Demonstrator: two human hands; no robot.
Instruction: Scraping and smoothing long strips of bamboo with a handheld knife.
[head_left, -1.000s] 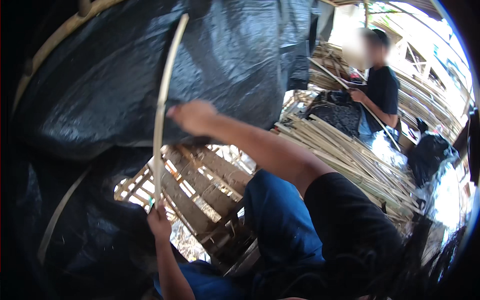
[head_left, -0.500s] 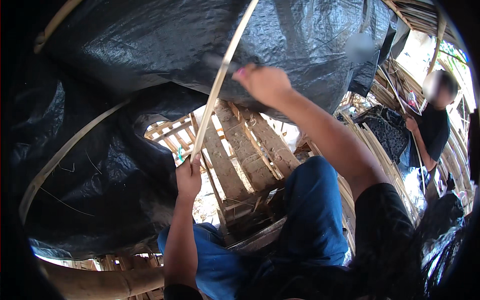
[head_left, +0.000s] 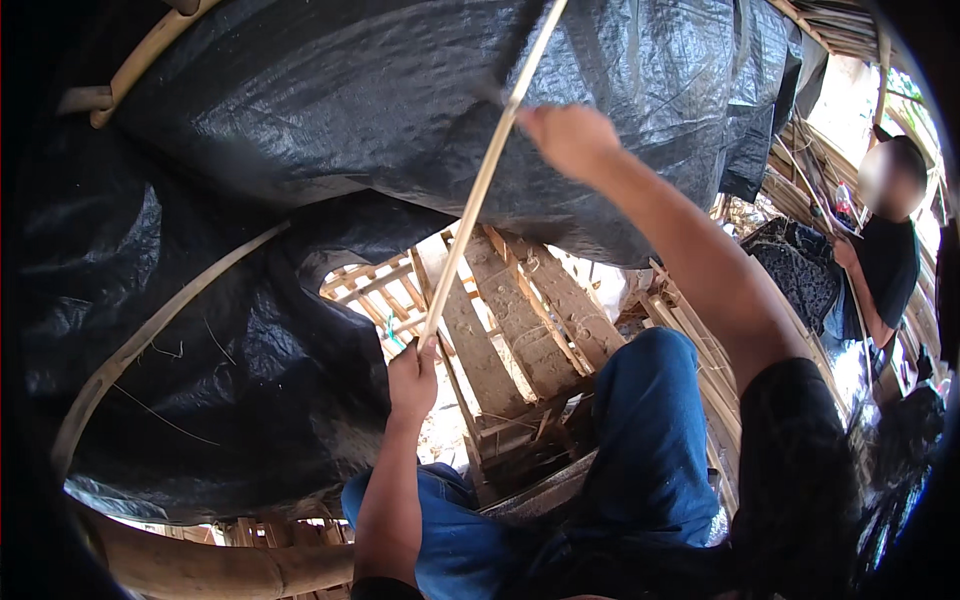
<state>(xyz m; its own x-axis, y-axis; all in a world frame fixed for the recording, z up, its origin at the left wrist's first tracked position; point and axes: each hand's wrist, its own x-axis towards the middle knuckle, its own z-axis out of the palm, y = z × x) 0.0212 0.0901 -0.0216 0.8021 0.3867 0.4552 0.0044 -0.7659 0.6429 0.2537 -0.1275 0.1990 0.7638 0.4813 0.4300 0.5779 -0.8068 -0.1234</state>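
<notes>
A long, pale bamboo strip [head_left: 490, 165] slants from my left hand up past the top edge of the picture. My left hand [head_left: 412, 378] is closed round its lower end, above the gap in the dark sheeting. Higher up, my right hand [head_left: 575, 140] is closed beside the strip on a knife. Its blade [head_left: 490, 92] shows only as a dark blur across the strip, and the handle is hidden in my fingers.
Black plastic sheeting [head_left: 330, 120] spreads ahead and left, with a curved bamboo strip [head_left: 150, 325] on it. Wooden slats [head_left: 510, 320] lie beyond my knees. A bamboo pole [head_left: 200, 555] is at lower left. At right, a person [head_left: 890, 255] holds a thin strip.
My right hand has moved farther up along the strip, away from my left hand. My left hand keeps its hold on the lower end. The whole view has shifted slightly.
</notes>
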